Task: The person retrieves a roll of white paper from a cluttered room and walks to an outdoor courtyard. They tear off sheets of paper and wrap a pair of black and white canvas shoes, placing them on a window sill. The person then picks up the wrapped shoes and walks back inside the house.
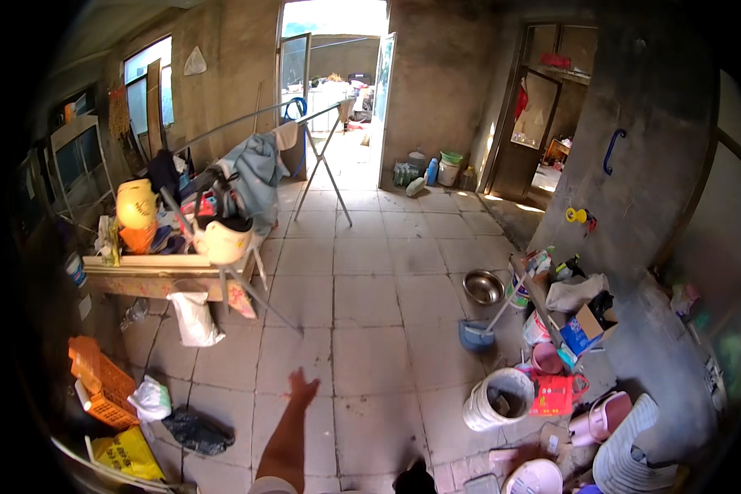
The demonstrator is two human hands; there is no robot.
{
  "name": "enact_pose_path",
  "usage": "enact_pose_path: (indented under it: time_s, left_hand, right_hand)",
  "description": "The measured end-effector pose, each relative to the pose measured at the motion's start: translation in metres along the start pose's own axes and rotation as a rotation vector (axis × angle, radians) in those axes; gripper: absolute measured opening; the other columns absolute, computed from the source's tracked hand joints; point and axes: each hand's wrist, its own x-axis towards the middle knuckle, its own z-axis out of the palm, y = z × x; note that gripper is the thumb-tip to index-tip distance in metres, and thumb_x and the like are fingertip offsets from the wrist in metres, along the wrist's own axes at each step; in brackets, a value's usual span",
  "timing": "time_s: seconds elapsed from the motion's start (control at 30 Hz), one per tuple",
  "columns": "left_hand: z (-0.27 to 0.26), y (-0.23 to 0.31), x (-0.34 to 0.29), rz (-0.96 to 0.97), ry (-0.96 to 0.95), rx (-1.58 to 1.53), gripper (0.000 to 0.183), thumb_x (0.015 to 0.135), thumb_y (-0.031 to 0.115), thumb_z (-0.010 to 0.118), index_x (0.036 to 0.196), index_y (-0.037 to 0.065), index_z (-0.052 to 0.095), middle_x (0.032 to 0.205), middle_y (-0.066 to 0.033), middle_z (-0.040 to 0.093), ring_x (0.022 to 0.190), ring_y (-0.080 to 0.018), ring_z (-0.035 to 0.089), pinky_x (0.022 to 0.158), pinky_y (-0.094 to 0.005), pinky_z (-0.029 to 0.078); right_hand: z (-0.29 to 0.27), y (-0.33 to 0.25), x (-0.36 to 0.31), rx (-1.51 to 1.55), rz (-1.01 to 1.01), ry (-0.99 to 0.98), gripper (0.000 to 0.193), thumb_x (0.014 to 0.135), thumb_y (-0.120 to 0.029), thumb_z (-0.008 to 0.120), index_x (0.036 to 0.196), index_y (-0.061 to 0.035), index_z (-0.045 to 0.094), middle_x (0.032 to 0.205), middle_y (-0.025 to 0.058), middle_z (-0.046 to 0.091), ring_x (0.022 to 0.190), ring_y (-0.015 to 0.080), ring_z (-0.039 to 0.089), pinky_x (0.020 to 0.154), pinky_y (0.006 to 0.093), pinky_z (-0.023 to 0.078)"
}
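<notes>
My left hand reaches forward over the tiled floor, its forearm rising from the lower edge. The fingers look spread and nothing shows in them. It touches nothing that I can see. The nearest things are a white sack by the low table and a black plastic bag on the floor, both to its left. My right hand is out of the picture. A dark shape, perhaps a shoe, shows at the bottom edge.
A cluttered table with a yellow helmet and a metal rack stand left. An orange crate is near left. On the right are a white bucket, dustpan and steel basin. Ahead is an open doorway.
</notes>
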Motion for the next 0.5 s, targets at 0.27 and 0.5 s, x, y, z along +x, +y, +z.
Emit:
enact_pose_path:
  time_s: [0.27,0.5]
  left_hand:
    - [0.143,0.020,0.175,0.151,-0.124,0.161,0.083,0.079,0.052,0.066,0.144,0.007,0.041,0.148,-0.0197,0.040,0.140,-0.0362,0.032,0.114,-0.0574,0.021]
    - [0.094,-0.011,0.192,-0.866,-0.423,0.148,0.062,0.079,0.034,0.063,0.131,0.003,0.051,0.135,-0.0218,0.050,0.131,-0.0360,0.042,0.107,-0.0475,0.035]
  right_hand:
    - [0.004,-0.256,0.102,0.023,0.041,-0.013,0.019,0.090,-0.021,0.054,0.094,-0.0068,0.065,0.067,0.0127,0.058,0.061,0.0272,0.059,0.049,0.0395,0.048]
    - [-0.024,-0.550,0.255,-0.109,-0.179,0.113,0.016,0.089,-0.018,0.053,0.093,-0.0085,0.066,0.061,0.0116,0.054,0.053,0.0279,0.056,0.045,0.0363,0.047]
